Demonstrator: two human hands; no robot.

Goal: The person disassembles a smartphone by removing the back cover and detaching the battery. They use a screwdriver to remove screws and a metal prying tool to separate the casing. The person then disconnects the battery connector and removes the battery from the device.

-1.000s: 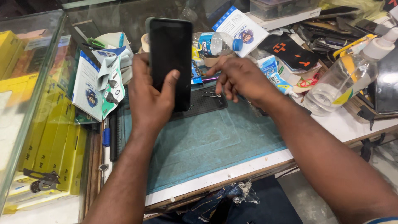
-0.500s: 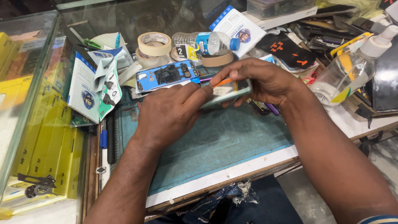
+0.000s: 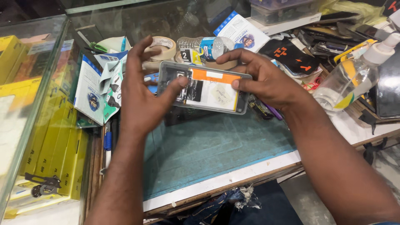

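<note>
Both hands hold an opened phone [image 3: 206,89] in the air above the far edge of the green mat [image 3: 208,146] that covers the middle of the surface [image 3: 362,129]. The phone lies flat with its back cover off, showing a white battery with an orange strip along its top.

The right hand [image 3: 266,79] grips the phone's right end, thumb on the battery face and fingers curled over the far edge. The left hand [image 3: 143,93] is mostly open: its thumb presses on the phone's left end near the camera cutout, while the other fingers spread upward, clear of the phone.

A second ago the left hand held the phone upright with its dark screen facing the camera. Half a second ago both hands had it low over the mat, partly hidden under the fingers. Now it is turned inside up, and the left fingers have lifted away.

Behind the phone, toward the far edge, lie two rolls of tape [image 3: 164,46] and a small plastic bottle [image 3: 206,43] on its side. A spray bottle [image 3: 354,75] stands near the right edge, and white and blue packets [image 3: 98,89] are stacked at the left edge of the mat.
</note>
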